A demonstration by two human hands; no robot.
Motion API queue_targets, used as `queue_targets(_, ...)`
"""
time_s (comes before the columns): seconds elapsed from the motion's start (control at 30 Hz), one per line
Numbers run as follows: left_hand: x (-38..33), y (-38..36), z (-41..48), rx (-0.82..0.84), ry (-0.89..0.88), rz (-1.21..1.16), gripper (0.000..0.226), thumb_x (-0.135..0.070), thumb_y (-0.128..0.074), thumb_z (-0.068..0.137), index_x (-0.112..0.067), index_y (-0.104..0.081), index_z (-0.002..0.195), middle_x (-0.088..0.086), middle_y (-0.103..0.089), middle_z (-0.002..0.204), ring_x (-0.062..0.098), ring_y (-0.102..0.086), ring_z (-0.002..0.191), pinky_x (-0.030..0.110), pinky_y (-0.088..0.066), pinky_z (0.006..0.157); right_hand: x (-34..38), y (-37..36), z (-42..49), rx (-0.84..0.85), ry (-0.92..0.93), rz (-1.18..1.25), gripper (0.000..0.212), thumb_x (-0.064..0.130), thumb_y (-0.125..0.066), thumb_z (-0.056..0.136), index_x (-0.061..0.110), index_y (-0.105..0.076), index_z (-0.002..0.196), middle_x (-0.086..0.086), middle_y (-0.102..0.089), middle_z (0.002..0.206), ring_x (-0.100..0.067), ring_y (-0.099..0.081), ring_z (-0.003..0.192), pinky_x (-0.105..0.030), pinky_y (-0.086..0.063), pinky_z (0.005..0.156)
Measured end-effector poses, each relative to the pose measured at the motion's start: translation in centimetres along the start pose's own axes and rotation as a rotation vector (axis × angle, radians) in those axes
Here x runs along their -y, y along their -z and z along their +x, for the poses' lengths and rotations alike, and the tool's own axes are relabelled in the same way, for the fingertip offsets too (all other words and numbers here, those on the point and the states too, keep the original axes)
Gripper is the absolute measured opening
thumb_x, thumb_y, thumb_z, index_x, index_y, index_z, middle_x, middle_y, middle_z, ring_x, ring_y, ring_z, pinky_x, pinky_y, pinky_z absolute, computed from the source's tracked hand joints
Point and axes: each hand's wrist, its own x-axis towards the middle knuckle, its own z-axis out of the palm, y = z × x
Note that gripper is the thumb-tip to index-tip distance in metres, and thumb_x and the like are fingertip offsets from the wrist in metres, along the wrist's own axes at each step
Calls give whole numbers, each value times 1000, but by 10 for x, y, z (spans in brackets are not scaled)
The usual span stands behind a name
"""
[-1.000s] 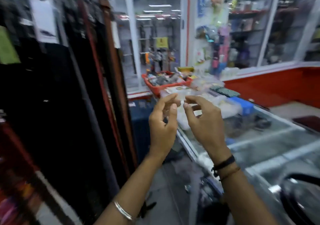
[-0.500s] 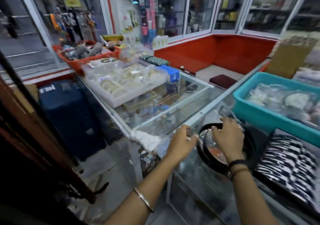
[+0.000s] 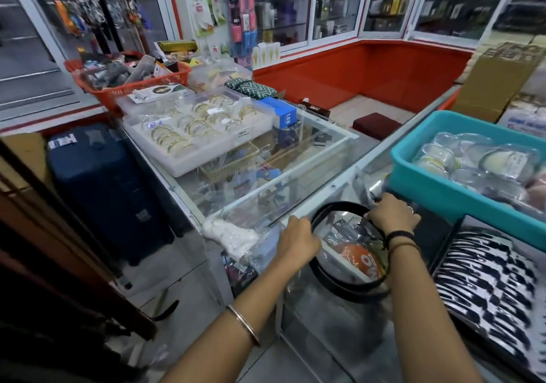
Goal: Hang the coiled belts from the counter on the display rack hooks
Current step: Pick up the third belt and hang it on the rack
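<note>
Bare forearms: silver bangle [image 3: 244, 323] left wrist, black bands [image 3: 399, 236] right wrist.

"LED" on blue box [image 3: 281, 113], other labels too blurred
</note>
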Motion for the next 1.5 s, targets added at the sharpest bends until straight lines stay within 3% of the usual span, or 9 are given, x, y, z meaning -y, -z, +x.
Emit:
queue_targets(0.1,17,23,3,-72,-26,8,15,-12,-55,85,-5,-60,97,16,-59,106,36,-61,96,37,-46,71,19,2,-4,84,176,140,19,13,-63,84,10,-63,103,-17,-65,101,-33,-59,94,-38,-47,85)
queue_targets(0.27,53,64,-1,-186,41,59,22,-7,-52,82,-5,-60,102,20,-64,106,38,-60,100,38,-44,74,61,-9,-18,262,334,288,12,17,-59,84,13,-50,90,-12,-56,92,-28,-51,84,-32,-37,71)
queue_targets(0.47,99,110,-31,-348,147,-10,42,-1,-47,84,-19,-58,119,12,-67,114,34,-61,104,32,-42,73,117,-16,-50,483,397,800,51,30,-70,81,5,-46,118,-7,-58,96,-12,-53,73,-27,-42,61)
queue_targets(0.57,124,136,-58,-450,192,-42,42,-5,-49,85,-21,-55,123,6,-65,123,29,-59,113,30,-40,77,156,-2,-85,592,528,968,49,53,-66,79,12,-58,104,-2,-56,75,-13,-51,64,-30,-42,63)
queue_targets(0.67,151,162,-86,-575,249,-115,37,-5,-52,87,-23,-55,119,-2,-64,119,22,-58,115,33,-44,88,194,15,-131,714,715,1091,24,38,-61,87,15,-55,82,-1,-44,59,-14,-43,54,-28,-35,54)
queue_targets(0.83,181,207,-132,-749,248,-324,28,0,-50,89,-19,-58,108,-5,-59,106,18,-58,103,32,-49,84,247,43,-216,792,996,1290,24,17,-68,85,14,-44,89,6,-50,55,-11,-48,43,-23,-39,43)
queue_targets(1.1,113,326,-223,-1181,-278,-650,21,-9,-45,97,-22,-62,95,-3,-68,91,9,-65,89,25,-58,77,315,88,-318,654,1433,1369,27,29,-62,88,23,-45,109,10,-57,83,-8,-57,68,-32,-52,67)
queue_targets(1.2,79,374,-257,-1257,-435,-616,17,-11,-45,98,-12,-60,104,2,-69,94,10,-67,89,24,-59,77,340,108,-342,622,1537,1461,25,14,-56,93,23,-40,111,13,-54,90,11,-56,72,-8,-46,69)
queue_targets(1.5,28,459,-309,-1458,-524,-328,25,-9,-68,83,-11,-58,106,3,-66,89,23,-68,86,46,-58,85,400,169,-399,572,1697,1714,38,15,-39,88,27,-24,120,7,-51,108,-5,-53,92,-16,-46,83)
